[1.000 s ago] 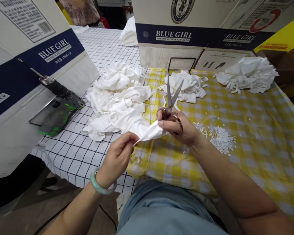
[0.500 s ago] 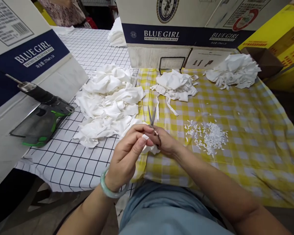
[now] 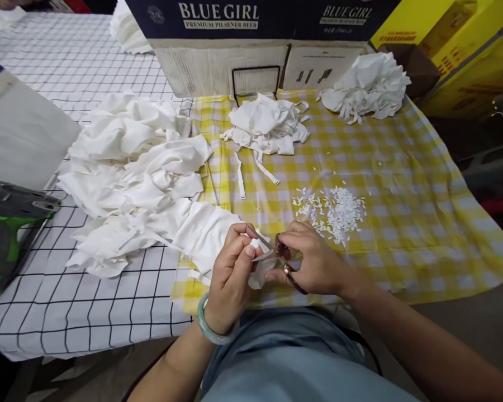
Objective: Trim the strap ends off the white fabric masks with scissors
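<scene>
Between finger and thumb, my left hand (image 3: pixel 233 268) pinches the edge of a white piece of cloth (image 3: pixel 209 231), which trails away to the left. My right hand (image 3: pixel 314 258) grips the scissors (image 3: pixel 285 262) by their dark reddish handles. Their blades are spread and point left, with the cloth's edge between them beside my left fingertips. Left of my hands lies a large heap of white cloth (image 3: pixel 129 145). Small white snippets (image 3: pixel 343 212) are scattered on the yellow checked cloth beyond my right hand.
A smaller white pile (image 3: pixel 268 124) with loose strips lies ahead, and another white pile (image 3: pixel 366 86) sits far right. A Blue Girl carton (image 3: pixel 218 61) stands at the back. At the left edge is a green-and-black power drill (image 3: pixel 12 229) against another carton (image 3: pixel 25 123).
The scissors have turned from pointing away, tucked in my right hand, to pointing left with spread blades at the cloth. The view has shifted right and down.
</scene>
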The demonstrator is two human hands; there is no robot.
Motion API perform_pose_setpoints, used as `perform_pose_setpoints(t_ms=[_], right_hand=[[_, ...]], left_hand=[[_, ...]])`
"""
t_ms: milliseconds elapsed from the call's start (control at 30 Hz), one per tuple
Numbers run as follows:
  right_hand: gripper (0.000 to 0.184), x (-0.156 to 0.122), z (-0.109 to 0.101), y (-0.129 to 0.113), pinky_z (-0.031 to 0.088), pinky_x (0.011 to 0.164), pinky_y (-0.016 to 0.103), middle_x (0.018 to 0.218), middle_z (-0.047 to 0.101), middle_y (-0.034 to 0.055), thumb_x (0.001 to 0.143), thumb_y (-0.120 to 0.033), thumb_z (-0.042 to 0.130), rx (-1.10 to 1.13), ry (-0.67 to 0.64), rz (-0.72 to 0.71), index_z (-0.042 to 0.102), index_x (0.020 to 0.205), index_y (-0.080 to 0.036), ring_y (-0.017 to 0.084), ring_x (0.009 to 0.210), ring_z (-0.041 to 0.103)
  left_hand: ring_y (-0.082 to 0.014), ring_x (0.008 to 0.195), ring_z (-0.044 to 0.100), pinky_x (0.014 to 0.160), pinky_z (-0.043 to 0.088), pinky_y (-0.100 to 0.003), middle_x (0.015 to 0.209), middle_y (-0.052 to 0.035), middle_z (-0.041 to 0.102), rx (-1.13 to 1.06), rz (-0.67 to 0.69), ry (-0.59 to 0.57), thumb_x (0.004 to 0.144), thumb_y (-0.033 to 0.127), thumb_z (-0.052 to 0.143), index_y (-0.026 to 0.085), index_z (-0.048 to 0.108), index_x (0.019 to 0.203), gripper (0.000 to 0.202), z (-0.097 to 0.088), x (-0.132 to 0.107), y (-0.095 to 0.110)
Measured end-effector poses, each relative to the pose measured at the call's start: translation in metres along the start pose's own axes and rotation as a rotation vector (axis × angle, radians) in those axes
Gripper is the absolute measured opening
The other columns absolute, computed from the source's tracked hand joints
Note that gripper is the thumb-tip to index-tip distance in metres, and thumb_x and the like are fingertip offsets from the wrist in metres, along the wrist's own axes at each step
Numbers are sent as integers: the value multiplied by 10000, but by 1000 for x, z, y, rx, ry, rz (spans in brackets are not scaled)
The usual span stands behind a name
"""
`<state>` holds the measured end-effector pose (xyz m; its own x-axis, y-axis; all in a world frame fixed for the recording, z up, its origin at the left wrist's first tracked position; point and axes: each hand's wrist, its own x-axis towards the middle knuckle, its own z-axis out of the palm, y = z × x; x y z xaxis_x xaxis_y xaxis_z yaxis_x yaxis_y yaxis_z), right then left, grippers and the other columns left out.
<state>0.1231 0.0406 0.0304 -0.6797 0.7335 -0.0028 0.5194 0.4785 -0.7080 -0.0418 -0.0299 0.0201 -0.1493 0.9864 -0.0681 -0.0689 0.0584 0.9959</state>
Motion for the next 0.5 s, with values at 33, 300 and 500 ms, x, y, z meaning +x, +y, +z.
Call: perform_pose_setpoints(t_ms=[33,300,500], right_hand=[[458,-2,1,2,353,700,314,632,520,-1,684,-576,758,-5,-3,8,500,623,-202,163,667,458],[459,-6,-2,8,331,661,291,555,464,-28,685,-565,753,-44,11,-3,511,582,-189,128,589,419],[510,-6,-3,10,333,657,284,548,456,-29,692,-598,738,-30,2,-7,477,552,-183,120,580,408]], left_hand=[[-214,978,492,752,442,-294,996,-74,475,-6,-12,-8,965,300,433,179,574,727,302,1,0,-1],[-232,1043,465,776,430,-285,966,-87,478,-25,0,-74,962,264,445,172,594,706,310,3,2,-5],[-190,978,456,627,395,-224,1069,-85,453,-178,-60,-122,956,230,450,166,626,748,279,4,2,-8]])
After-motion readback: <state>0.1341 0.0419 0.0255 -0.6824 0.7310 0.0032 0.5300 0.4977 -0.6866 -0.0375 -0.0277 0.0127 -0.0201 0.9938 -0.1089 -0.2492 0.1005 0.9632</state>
